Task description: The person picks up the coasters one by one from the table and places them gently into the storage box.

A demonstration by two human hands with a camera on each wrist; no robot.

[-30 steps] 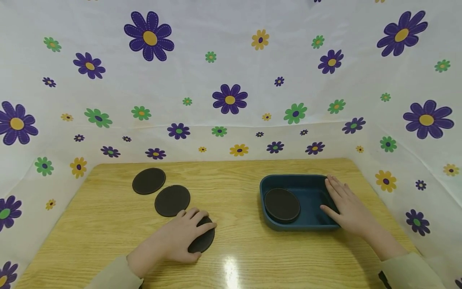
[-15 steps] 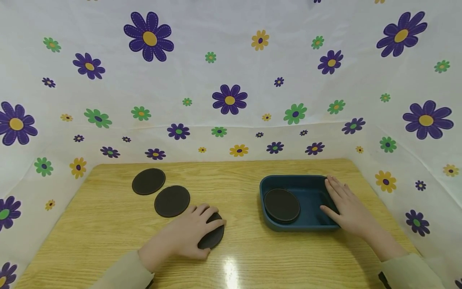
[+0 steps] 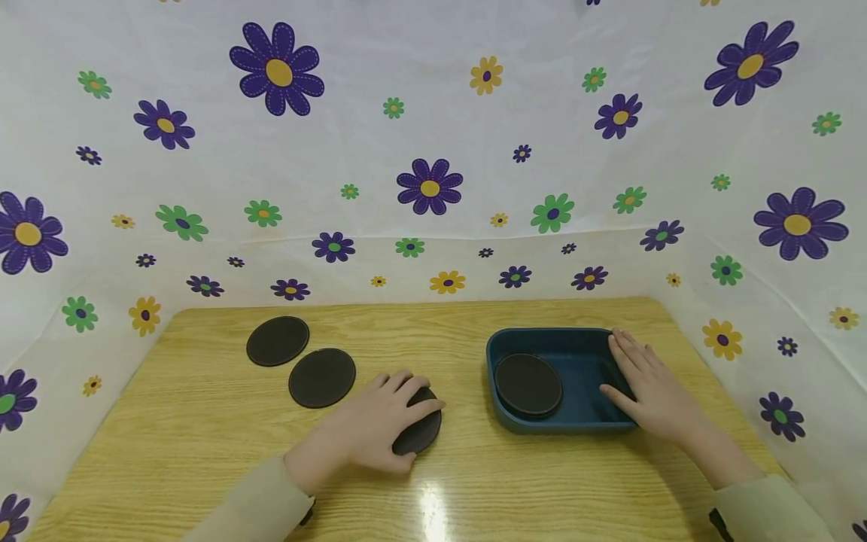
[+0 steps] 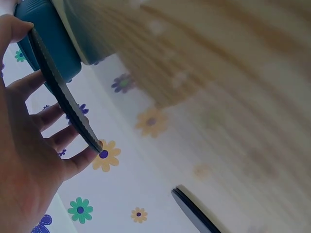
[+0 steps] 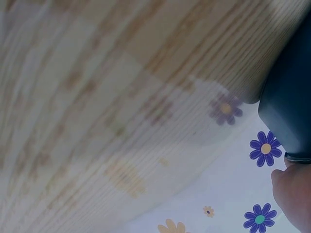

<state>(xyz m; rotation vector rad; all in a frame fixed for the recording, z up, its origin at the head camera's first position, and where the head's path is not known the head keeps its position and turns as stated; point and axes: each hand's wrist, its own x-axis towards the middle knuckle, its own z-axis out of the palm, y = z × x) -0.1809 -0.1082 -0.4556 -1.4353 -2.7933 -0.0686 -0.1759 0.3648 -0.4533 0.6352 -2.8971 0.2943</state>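
My left hand [image 3: 375, 425] holds a black round coaster [image 3: 421, 434] by its edge, thumb on the near side and fingertips around the far side. In the left wrist view this coaster [image 4: 60, 92] is seen edge-on, with a gap between it and the wooden table. To the right, my right hand [image 3: 653, 395] rests on the right rim of a dark blue rectangular tray [image 3: 576, 427], fingers straight and thumb over the inside. Another black coaster [image 3: 528, 385] lies in the tray's left half. The right wrist view shows the tray's outer wall [image 5: 286, 92] above part of that hand.
Two more black coasters lie on the wooden table [image 3: 203, 421]: one at the back left [image 3: 278, 341], the other [image 3: 322, 378] just beside it and nearer. A white cloth with printed flowers [image 3: 366, 143] encloses the back and both sides.
My left hand has moved right and slightly away from me with the coaster, closer to the tray. The right hand, the tray and the other coasters have stayed in place.
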